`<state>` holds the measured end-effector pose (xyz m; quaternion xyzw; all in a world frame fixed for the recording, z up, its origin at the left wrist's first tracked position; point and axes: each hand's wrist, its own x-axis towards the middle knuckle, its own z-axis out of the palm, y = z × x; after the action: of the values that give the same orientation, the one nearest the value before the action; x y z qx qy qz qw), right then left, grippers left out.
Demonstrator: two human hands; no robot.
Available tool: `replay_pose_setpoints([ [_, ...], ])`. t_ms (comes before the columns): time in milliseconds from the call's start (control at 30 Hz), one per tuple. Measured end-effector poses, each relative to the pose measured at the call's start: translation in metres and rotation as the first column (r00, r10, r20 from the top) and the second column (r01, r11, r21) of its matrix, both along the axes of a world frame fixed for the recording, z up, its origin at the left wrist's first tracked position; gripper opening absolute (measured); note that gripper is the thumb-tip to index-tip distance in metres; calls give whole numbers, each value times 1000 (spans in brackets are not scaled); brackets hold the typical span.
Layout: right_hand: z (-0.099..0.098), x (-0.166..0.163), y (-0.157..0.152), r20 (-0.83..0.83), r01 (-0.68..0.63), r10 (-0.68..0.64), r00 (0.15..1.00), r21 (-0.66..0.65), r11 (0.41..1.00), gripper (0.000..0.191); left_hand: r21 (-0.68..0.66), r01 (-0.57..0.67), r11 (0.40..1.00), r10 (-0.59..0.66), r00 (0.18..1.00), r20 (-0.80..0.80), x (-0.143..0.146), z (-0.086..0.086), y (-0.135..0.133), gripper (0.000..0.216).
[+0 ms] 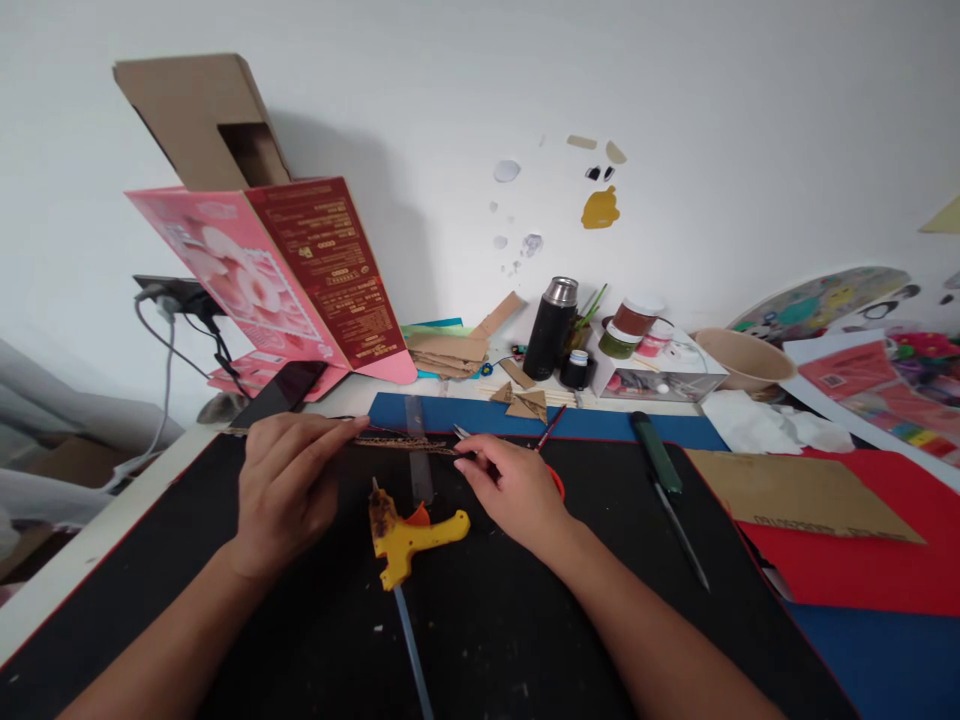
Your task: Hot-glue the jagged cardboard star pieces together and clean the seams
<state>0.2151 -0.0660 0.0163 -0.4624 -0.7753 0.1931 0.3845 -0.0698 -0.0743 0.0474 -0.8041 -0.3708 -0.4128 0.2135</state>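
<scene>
My left hand [289,485] is closed round one end of a thin piece of corrugated cardboard [401,442], seen almost edge-on above the black mat [315,630]. At its other end, my right hand [517,490] pinches with thumb and fingertips. Between the hands, a clear ruler [420,480] lies under the cardboard. Nearer to me rests a yellow hot glue gun [412,540] with a long glue stick [412,650] in its back. Beside my right fingers shows a metal tip [460,432]; an orange ring [556,482] is partly hidden behind that hand.
Right of my hands lie a green utility knife [656,452] and a pointed dark tool [682,540]. Cardboard [810,495] covers part of a red sheet [885,570]. A black flask [551,330], paint jars [634,325] and a pink box [262,280] stand at the back.
</scene>
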Motion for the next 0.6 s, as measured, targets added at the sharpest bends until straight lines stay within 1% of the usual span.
replay_pose_setpoints([
  [233,0,0,0,32,-1,-1,999,48,999,8,-16,34,999,-34,999,23,0,-4,1,56],
  [467,-1,2,1,30,-74,71,997,105,992,11,-10,42,999,-42,999,-4,0,-3,2,61],
  [600,-1,3,2,41,-88,83,996,138,986,13,-5,45,999,-45,999,-12,0,-3,2,60],
])
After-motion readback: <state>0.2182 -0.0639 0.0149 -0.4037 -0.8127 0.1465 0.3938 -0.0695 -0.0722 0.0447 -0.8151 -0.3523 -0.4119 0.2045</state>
